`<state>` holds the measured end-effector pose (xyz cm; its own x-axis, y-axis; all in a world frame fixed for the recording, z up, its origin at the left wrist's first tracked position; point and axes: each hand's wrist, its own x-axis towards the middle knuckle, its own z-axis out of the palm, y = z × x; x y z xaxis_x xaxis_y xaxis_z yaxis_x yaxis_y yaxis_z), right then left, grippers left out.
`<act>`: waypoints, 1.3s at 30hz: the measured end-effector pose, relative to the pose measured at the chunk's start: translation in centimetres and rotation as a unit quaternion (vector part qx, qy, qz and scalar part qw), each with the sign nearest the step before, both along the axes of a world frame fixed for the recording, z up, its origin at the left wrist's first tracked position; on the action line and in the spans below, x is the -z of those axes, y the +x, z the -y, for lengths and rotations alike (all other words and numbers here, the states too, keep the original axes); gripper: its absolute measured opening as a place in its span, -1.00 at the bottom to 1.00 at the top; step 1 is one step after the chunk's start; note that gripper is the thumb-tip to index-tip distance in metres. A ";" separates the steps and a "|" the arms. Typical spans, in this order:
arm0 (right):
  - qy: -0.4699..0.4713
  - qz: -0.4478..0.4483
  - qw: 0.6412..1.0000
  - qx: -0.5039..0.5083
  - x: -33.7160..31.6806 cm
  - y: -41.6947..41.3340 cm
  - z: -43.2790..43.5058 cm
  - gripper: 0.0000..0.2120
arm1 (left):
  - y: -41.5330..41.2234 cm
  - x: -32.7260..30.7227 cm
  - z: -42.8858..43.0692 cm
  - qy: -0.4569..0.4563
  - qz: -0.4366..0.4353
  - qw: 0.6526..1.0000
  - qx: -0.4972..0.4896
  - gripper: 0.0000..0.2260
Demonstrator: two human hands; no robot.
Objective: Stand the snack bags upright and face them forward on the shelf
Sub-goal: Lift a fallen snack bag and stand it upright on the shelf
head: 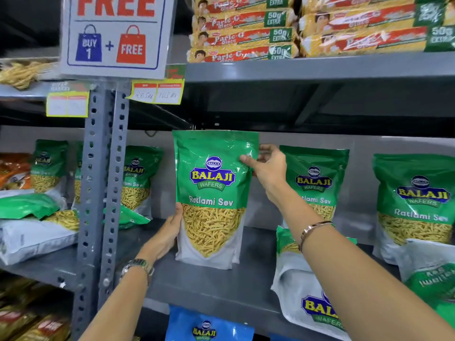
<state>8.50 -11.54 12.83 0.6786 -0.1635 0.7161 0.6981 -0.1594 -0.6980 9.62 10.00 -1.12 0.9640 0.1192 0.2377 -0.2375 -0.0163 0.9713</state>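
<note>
On the grey shelf [216, 286], left hand [170, 232] and right hand [267, 168] grip an upright bag [211, 193] by its edges.

Upright sev bag [211, 193] between both hands.

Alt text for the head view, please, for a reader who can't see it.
Two hands hold a green snack bag upright, label forward, on a grey shelf: left hand at its lower edge, right hand at its top corner. More bags stand behind; others lie flat.
</note>
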 end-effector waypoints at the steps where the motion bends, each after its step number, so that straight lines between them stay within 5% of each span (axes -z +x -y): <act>1: -0.001 -0.001 1.000 0.001 0.1 0.1 -0.3 -0.60 | -0.1 0.1 -0.3 0.007 0.001 1.000 0.012 -0.33; 7: -0.075 -0.121 0.985 -0.095 1.1 0.4 0.5 -0.39 | 0.6 -0.9 -1.2 -0.009 -0.036 0.999 0.027 -0.06; 11: -0.145 -0.207 0.958 -0.135 2.5 0.5 1.0 -0.22 | 0.0 -1.2 -2.3 -0.012 0.013 0.999 0.048 -0.08; 14: -0.202 -0.236 0.936 -0.166 3.2 0.5 1.3 -0.34 | -0.4 -0.5 -3.1 0.017 0.016 0.998 0.057 0.04; 17: -0.264 -0.265 0.910 -0.181 4.4 -0.1 0.7 -0.49 | -1.3 0.1 -2.4 0.039 -0.002 0.995 0.091 -0.10; 23: -0.225 -0.251 0.923 -0.185 5.0 -2.2 -0.3 -0.43 | -2.8 0.5 -1.0 0.038 0.006 0.996 0.080 -0.37; 39: -0.257 -0.237 0.922 -0.169 4.8 -6.0 -0.3 -0.34 | -7.4 -0.1 -1.8 0.061 -0.015 0.996 0.067 -0.37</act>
